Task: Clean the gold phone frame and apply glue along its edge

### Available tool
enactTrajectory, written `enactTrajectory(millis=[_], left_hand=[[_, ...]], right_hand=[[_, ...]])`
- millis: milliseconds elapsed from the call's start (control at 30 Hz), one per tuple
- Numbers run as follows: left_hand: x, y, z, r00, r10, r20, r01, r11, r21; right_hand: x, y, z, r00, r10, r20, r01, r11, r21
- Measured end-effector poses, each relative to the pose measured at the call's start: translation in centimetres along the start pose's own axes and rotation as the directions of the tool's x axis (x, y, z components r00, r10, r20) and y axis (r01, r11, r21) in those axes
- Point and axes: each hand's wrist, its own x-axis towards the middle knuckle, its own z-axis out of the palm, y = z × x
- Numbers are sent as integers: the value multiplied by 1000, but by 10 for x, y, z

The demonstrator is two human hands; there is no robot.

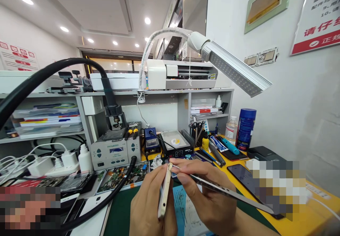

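My left hand (146, 200) is closed around a slim phone (165, 190), held on edge so that its gold-coloured side frame faces me. In my right hand (214, 202) is a pair of metal tweezers (239, 195) with holes along the body, slanting down to the right. The tweezers' tip and my right fingertips are at the phone's far upper end; whether the tip touches the frame is hard to tell. The phone's faces are mostly hidden. Beneath both hands lie a green mat (120, 207) and a light-blue sheet (180, 202).
A black hose (120, 190) curves across the left side. Behind stand a grey hot-air station (114, 153), a tray of circuit boards (106, 179) and a soldering station (152, 142). Another phone (245, 179) lies at right, near a blue can (245, 128). A lamp (239, 66) hangs overhead.
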Motion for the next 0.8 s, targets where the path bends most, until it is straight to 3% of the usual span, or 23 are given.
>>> enactTrajectory(millis=[533, 700, 800], left_hand=[[3, -1, -1, 1000, 11, 5, -11, 998, 55], [-5, -18, -4, 995, -14, 97, 8, 998, 64], [-9, -36, -4, 984, 81, 159, -90, 995, 47]], right_hand=[[4, -1, 4, 999, -1, -40, -1, 999, -34], [6, 1, 7, 995, 6, -103, -7, 1000, -13], [6, 3, 10, 993, -9, -121, 8, 1000, -14]])
